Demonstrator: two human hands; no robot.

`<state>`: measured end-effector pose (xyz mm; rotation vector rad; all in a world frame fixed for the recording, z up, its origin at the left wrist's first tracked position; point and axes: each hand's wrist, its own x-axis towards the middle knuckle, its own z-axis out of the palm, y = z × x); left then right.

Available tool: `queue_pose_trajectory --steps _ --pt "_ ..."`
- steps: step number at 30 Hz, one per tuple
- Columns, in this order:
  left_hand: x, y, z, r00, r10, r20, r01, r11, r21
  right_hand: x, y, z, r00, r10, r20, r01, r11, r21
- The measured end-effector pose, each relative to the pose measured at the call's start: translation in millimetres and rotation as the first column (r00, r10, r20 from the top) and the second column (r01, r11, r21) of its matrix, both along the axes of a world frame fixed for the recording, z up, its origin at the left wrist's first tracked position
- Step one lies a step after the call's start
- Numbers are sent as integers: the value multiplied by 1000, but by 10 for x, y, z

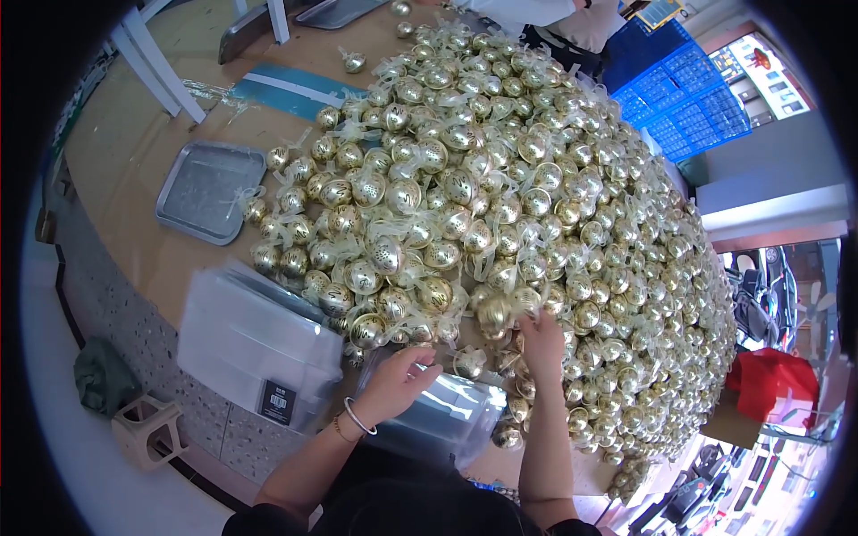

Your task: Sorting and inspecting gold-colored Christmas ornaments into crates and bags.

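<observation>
A huge heap of gold ball ornaments (514, 205) with pierced holes and pale sheer ribbons covers most of the table. My right hand (542, 347) is at the heap's near edge, its fingers closed at a motion-blurred gold ball ornament (494, 314). What exactly they pinch, ball or ribbon, is partly hidden. To its left, my left hand (398, 382) hovers over a clear plastic bag (447, 420), fingers bent and a gap between thumb and fingertips; nothing shows in it. A bracelet and a white bangle circle that wrist.
Left of my hands lies a stack of clear plastic bags (241, 344) with a black label. Beyond it sits a metal tray (210, 192). Blue crates (679, 94) stand at the far right. Across the heap, another person's pale sleeve (518, 11) shows. A cream plastic stool (147, 429) is on the floor.
</observation>
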<state>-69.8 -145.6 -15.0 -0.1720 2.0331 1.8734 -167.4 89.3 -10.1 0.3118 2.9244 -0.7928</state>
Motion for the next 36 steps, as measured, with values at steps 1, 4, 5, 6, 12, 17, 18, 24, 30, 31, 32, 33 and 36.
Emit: queue_pose_trajectory --steps 1,4,5,6,12,17,18,24,30,31,32,33,36 --pt "-16 -3 -20 1000 4 4 -4 1000 11 72 95 132 997 -78 7 79 986 -146" --pt "-86 40 -5 1000 -19 -7 19 1000 15 163 444 126 948 -260 185 318 817 -481" --pt "-104 63 6 999 -37 -24 37 999 -1 180 532 117 945 -270 184 326 818 -474" --pt "-115 89 -1 999 -47 -23 48 999 5 188 584 134 923 -322 212 385 793 -472" --pt "-130 188 4 995 -98 7 98 995 -21 216 714 133 938 -335 -94 317 934 -166" --pt "-115 223 36 992 -124 0 123 992 -32 -66 80 297 956 -286 -71 260 933 -249" --pt "-112 221 43 993 -119 1 119 992 -41 -133 -31 257 985 -155 -72 137 968 -212" --pt "-81 102 114 997 -63 -39 61 996 -66 -349 -801 180 992 126 3 -125 987 -99" --pt "-74 -56 166 999 40 -15 -41 997 -61 -624 -857 126 997 20 78 -32 988 151" --pt "-73 -67 149 999 41 -26 -43 998 -56 -656 -751 0 997 19 74 -30 988 153" --pt "-90 -69 134 998 46 -40 -47 998 -49 -687 -635 -91 998 64 26 -66 995 74" --pt "-103 -62 131 998 52 -43 -54 998 -46 -702 -531 -129 994 110 -22 -110 994 -5" --pt "-61 -104 158 996 78 -39 -80 995 -60 -579 -402 156 989 -83 -124 42 952 -304"
